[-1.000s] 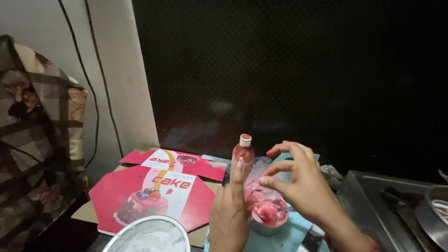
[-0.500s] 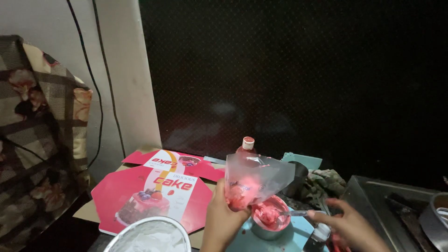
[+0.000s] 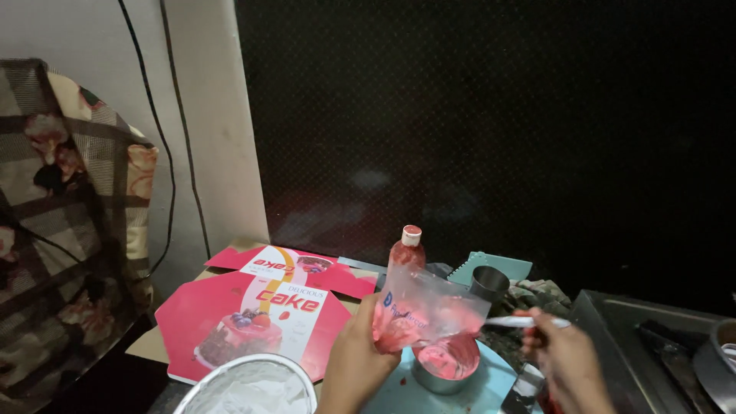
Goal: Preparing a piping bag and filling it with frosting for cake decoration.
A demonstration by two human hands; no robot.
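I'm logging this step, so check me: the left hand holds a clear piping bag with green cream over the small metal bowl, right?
Not quite. In the head view the left hand holds the clear piping bag over the small metal bowl, but the cream inside is pink-red, not green.

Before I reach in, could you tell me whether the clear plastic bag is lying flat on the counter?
No, the left hand holds the clear plastic bag up above the small metal bowl.

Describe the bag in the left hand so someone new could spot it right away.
Start at the big red cake box lying flat on the left; just right of it the left hand holds up a clear plastic bag above a small metal bowl. Unlike the capped red bottle behind, it is floppy and smeared pink inside.
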